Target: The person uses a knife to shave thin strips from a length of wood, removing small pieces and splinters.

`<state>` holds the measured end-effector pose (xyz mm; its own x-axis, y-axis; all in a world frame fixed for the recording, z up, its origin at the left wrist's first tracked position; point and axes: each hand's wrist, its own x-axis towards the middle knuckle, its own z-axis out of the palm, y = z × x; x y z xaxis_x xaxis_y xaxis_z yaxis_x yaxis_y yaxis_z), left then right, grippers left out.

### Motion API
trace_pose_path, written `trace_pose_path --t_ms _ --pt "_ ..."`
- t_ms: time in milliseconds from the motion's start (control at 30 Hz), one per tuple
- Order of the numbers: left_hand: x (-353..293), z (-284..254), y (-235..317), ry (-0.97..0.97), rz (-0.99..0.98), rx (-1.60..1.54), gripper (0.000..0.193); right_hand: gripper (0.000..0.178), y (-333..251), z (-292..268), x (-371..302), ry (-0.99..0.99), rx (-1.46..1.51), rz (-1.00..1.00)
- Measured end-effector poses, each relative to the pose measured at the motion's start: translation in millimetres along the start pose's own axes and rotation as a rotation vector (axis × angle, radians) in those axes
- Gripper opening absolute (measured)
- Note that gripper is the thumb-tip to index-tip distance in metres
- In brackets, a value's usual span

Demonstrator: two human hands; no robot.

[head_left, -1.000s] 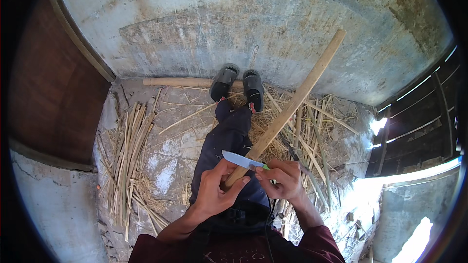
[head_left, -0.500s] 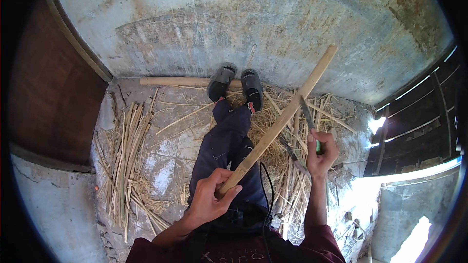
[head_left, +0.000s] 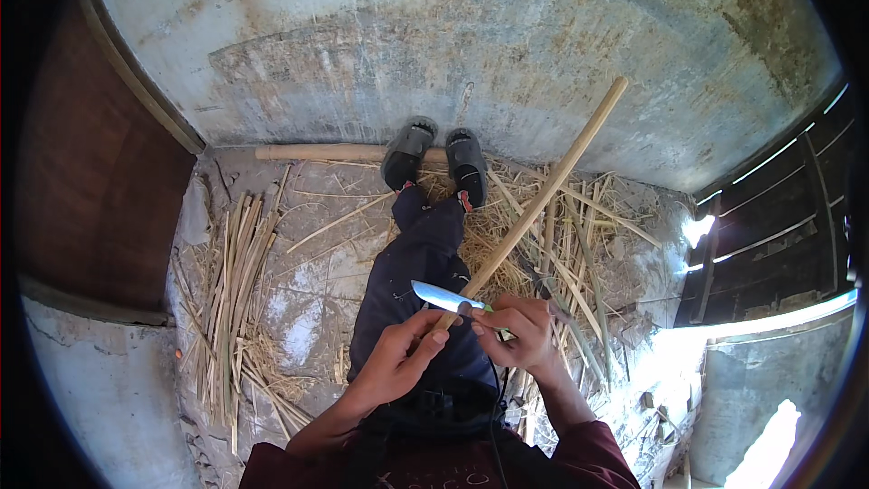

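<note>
A pale pole (head_left: 317,153) lies along the far edge of the floor (head_left: 333,273), whose left edge meets a brown panel (head_left: 100,172).

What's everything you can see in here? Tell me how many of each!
Dusty floor: one, grey, below
Stained flat wall: one, grey, ahead
Flat door-like panel: one, brown, far left
Slatted panel: one, dark, far right
Round woody pole: one, tan, wall's foot
Thin woody strips: many, tan, floor left and right
Loose straw-like shavings: uncountable, yellowish, floor
Long woody strip: one, tan, slanting across middle
Metal-bladed knife: one, silver and green, over long strip
Shoes: two, grey, near wall
Left hand: one, bare, holding long strip
Right hand: one, bare, holding knife
</note>
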<state>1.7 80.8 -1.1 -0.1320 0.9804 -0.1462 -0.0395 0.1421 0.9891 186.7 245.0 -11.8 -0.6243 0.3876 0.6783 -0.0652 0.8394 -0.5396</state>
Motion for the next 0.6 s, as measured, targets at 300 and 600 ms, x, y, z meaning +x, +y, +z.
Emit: trace_pose_path --t_ms 300,600 --pt "3 4 2 -0.026 0.028 -0.071 0.046 0.025 -5 6 0 -0.05 -0.029 -0.013" --pt "0 5 -2 0.003 0.074 0.175 0.038 0.025 -5 5 2 -0.086 -0.063 -0.037"
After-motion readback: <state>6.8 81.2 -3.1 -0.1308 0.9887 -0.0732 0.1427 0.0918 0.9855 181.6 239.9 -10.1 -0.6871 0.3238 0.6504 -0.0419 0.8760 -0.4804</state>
